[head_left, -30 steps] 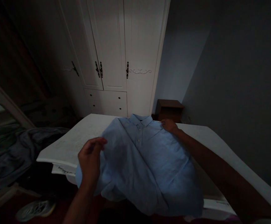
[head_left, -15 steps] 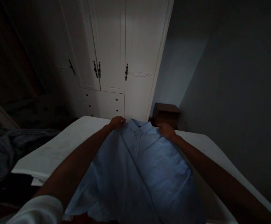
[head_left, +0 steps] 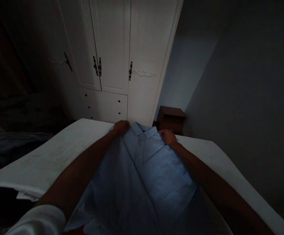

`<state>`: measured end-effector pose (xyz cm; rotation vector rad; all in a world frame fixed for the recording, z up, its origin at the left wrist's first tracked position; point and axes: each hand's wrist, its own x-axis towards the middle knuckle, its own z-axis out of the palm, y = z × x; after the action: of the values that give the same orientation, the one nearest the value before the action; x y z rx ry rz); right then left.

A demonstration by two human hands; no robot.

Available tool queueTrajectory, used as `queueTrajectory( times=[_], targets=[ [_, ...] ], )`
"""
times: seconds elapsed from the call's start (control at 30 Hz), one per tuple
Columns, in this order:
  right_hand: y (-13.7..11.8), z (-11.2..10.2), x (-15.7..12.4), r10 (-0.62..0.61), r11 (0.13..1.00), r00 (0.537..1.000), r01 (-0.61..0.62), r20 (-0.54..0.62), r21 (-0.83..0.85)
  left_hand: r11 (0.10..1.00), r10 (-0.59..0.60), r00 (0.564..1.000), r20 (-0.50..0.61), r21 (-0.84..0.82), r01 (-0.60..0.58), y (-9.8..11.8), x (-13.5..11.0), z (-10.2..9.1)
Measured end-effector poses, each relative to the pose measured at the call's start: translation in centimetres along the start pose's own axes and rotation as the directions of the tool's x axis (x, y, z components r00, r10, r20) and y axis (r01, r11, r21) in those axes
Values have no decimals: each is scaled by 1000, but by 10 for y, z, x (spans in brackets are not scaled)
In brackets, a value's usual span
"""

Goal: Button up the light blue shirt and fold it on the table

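Observation:
A light blue button-up shirt (head_left: 142,176) is spread front side up, with its collar at the far end and its body reaching down toward me. My left hand (head_left: 121,127) is closed on the shirt's shoulder, left of the collar. On the other side, my right hand (head_left: 168,136) grips the opposite shoulder, close to the collar. Both arms stretch forward over the shirt's sides. Under it lies a white board-like surface (head_left: 66,147), seen on either side. The shirt's lower end runs out of the picture.
Beyond the white surface stands a white wardrobe (head_left: 112,49) with dark handles and small drawers. A brown nightstand (head_left: 172,117) is by the wall at its right. Dark rumpled cloth (head_left: 12,147) lies at the left. The room is dim.
My right hand has shifted slightly left, nearer the collar, and its fingers have closed more on the shoulder. My left hand has curled tighter. The view has shifted slightly.

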<state>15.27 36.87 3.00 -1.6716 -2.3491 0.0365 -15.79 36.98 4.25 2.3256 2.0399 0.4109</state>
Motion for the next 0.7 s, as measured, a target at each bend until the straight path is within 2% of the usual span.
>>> queueTrajectory(
  times=[0.17, 0.37, 0.57, 0.7],
  targets=[
    [3, 1, -7, -79, 996, 997, 79, 5, -41, 997, -13, 1000, -4, 72, 13, 5, 2, -1],
    [6, 0, -15, -225, 970, 974, 227, 28, -84, 998, -7, 998, -56, 69, 11, -5, -1, -11],
    [7, -7, -21, -279, 957, 959, 282, 51, -66, 992, 119, 990, -71, 44, -116, 0, -21, -17],
    [-3, -18, -41, -276, 959, 961, 277, 17, -57, 978, 210, 977, -27, 16, -210, 8, -43, -21]
  ],
)
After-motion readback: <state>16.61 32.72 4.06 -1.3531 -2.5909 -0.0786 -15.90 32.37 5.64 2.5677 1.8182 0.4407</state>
